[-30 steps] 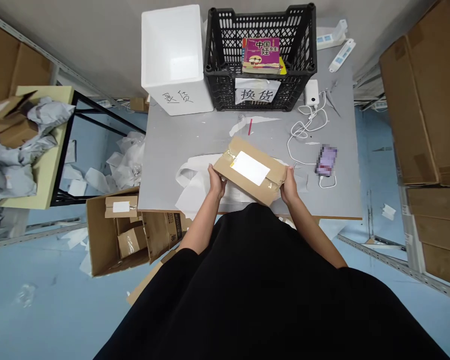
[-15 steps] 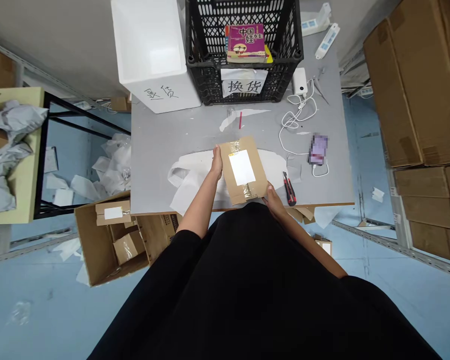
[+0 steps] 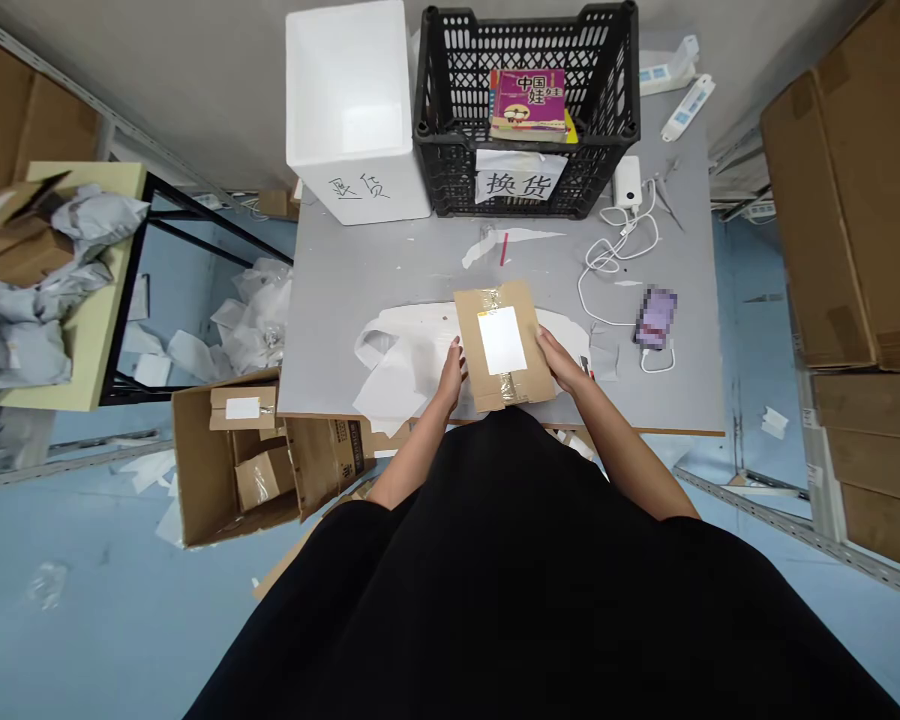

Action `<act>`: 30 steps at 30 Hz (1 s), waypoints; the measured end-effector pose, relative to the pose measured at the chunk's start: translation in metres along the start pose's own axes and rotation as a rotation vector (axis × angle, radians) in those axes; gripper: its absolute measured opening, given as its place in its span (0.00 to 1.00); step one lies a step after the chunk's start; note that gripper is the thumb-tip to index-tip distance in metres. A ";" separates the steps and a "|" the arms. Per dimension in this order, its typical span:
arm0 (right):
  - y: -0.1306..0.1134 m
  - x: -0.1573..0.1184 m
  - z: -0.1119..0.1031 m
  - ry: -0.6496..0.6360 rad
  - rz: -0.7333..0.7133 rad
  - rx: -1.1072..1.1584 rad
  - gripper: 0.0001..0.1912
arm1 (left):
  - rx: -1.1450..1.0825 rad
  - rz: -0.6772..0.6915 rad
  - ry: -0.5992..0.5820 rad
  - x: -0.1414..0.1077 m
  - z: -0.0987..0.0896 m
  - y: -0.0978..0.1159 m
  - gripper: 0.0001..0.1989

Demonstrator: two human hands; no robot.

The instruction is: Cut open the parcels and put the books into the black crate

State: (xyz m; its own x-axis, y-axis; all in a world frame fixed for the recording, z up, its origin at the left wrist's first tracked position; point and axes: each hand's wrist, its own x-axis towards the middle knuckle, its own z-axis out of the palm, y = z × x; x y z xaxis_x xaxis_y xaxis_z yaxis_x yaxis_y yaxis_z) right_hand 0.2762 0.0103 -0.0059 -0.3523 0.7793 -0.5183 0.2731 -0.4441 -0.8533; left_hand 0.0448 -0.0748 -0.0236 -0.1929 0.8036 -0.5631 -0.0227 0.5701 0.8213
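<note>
The flat brown cardboard box (image 3: 534, 368) lies between the two hands, sealed with clear tape at both ends and bearing a white rectangular label (image 3: 503, 340). Its long axis runs away from the body, the far end leaning a little left, so its long sides face the fingers. The right hand (image 3: 560, 363) is the nearer: its thumb lies against the right long side, apparently gripping there, with the other fingers hidden beneath. The left hand (image 3: 451, 378) is just beside the opposite side, fingers loosely spread; I cannot tell whether they touch the cardboard.

Under the left fingers and the box spreads a crumpled white plastic sheet (image 3: 399, 375). Just right of the right fingers, a red-and-black utility knife (image 3: 586, 368) shows partly behind the hand. Further right on the grey surface (image 3: 330, 290) lies a purple phone (image 3: 655, 318) on a white cable. Beyond the fingers are a thin pink strip (image 3: 504, 249), then a black lattice plastic crate (image 3: 529, 150) holding books (image 3: 529, 100), and a white foam box (image 3: 371, 190) left of it.
</note>
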 end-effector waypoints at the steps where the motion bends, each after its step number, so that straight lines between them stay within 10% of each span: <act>1: -0.005 0.001 0.002 -0.015 -0.004 0.004 0.34 | -0.004 0.023 -0.001 0.000 0.003 0.003 0.40; 6: -0.023 -0.019 0.021 0.020 0.125 0.078 0.34 | 0.013 -0.018 0.031 0.017 -0.003 0.036 0.38; 17: -0.025 -0.088 0.078 0.059 0.213 0.538 0.25 | 0.423 0.024 -0.350 0.047 -0.022 0.125 0.29; 30: 0.019 -0.086 0.109 0.096 0.265 0.709 0.17 | 0.467 -0.104 -0.549 0.088 -0.003 0.098 0.16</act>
State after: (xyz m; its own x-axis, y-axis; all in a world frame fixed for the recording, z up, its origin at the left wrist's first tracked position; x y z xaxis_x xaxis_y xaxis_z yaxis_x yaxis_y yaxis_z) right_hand 0.2138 -0.1129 0.0165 -0.2671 0.6274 -0.7314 -0.3134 -0.7743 -0.5497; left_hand 0.0226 0.0512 0.0076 0.3105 0.6413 -0.7017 0.4303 0.5634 0.7053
